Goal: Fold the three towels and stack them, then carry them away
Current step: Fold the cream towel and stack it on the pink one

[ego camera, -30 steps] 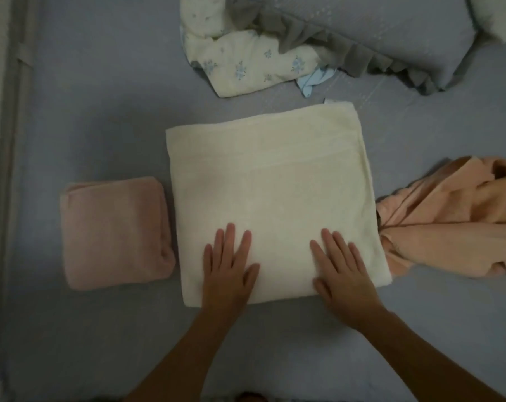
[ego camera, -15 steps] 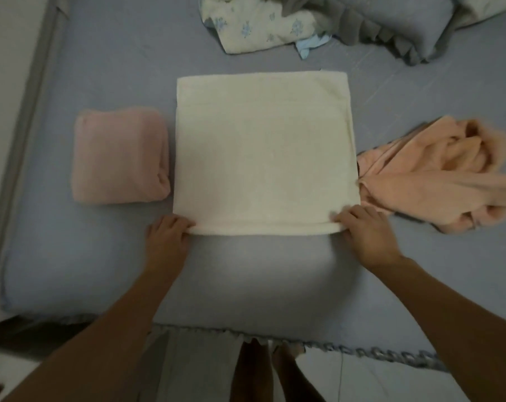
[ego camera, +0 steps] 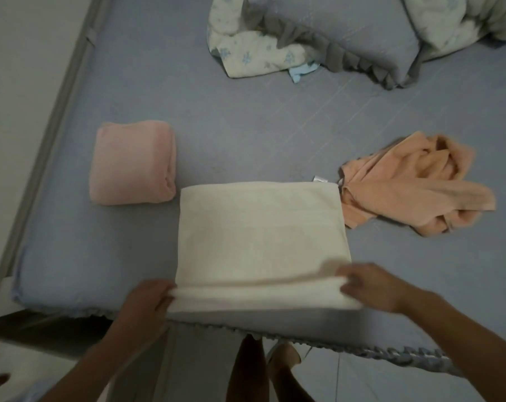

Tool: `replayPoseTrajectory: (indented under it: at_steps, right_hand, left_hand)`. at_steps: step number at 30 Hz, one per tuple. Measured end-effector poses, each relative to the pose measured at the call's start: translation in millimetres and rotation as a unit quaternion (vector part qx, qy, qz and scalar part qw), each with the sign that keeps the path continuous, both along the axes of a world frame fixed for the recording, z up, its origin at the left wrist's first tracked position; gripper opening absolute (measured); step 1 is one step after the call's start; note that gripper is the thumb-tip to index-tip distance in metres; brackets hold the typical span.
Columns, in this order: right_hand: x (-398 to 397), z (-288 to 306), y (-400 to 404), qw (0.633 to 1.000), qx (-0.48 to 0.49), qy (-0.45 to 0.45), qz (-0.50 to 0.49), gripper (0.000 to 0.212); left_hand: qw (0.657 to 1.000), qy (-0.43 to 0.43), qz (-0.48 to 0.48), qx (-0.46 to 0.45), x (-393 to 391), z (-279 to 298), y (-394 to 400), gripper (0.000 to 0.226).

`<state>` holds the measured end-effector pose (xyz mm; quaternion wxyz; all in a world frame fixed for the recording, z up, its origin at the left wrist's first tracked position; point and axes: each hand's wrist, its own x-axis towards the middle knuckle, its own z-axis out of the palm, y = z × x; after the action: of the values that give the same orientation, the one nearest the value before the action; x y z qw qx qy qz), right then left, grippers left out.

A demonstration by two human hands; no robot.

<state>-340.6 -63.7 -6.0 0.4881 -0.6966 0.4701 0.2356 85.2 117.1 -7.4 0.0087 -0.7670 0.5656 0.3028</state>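
While the cream towel (ego camera: 262, 236) lies flat near the front edge of the blue bed (ego camera: 231, 140), we pinch its near edge at both corners: our left hand (ego camera: 147, 303) and our right hand (ego camera: 370, 285) each have fingers clamped on the lifted fold. The folded pink towel (ego camera: 132, 163) sits just left of it, and the crumpled orange towel (ego camera: 414, 187) touches its far right corner

Both forearms are seen bare, with no sleeves, watch or rings made out on the left hand (ego camera: 147, 303) or the right hand (ego camera: 370, 287). Bare legs (ego camera: 247, 372) are glimpsed below the bed edge.
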Motion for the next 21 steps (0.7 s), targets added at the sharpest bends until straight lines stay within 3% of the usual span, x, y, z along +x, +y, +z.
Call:
replayPoseTrajectory:
  at_steps: [3, 6, 9, 12, 15, 18, 21]
  right_hand:
    - [17.7, 2.7, -67.0, 0.985, -0.144, -0.016, -0.092, 0.027]
    - [39.8, -0.1, -123.4, 0.946, -0.293, 0.018, -0.139, 0.024]
    - [61.2, -12.6, -147.6, 0.924, -0.366, 0.07, -0.09, 0.029]
    - [72.3, -30.7, -147.3, 0.909, -0.386, 0.159, 0.006, 0.039]
    - [75.0, -39.4, -138.6, 0.894, -0.397, 0.206, -0.006, 0.04]
    - [84.3, -36.3, -120.6, 0.888, -0.433, 0.155, -0.027, 0.052]
    - [109.8, -36.3, -91.4, 0.914, -0.401, 0.064, 0.017, 0.071]
  left_hand:
    - [0.995, 0.004, 0.094, -0.044, 16.5, 2.1, -70.2, 0.022]
    - [0.984, 0.022, 0.141, -0.104, 22.7, -8.0, -146.7, 0.026]
    - [0.989, 0.0, 0.129, -0.079, 17.7, -30.4, -199.8, 0.025]
    - [0.991, -0.064, 0.101, -0.056, 6.3, -47.3, -221.1, 0.027]
    - [0.985, -0.102, 0.095, -0.097, -2.8, -45.2, -221.9, 0.036]
    - [0.98, -0.123, 0.061, -0.142, -16.8, -37.4, -219.2, 0.05]
    - [0.984, -0.073, -0.076, -0.145, -47.4, -41.4, -220.7, 0.054]
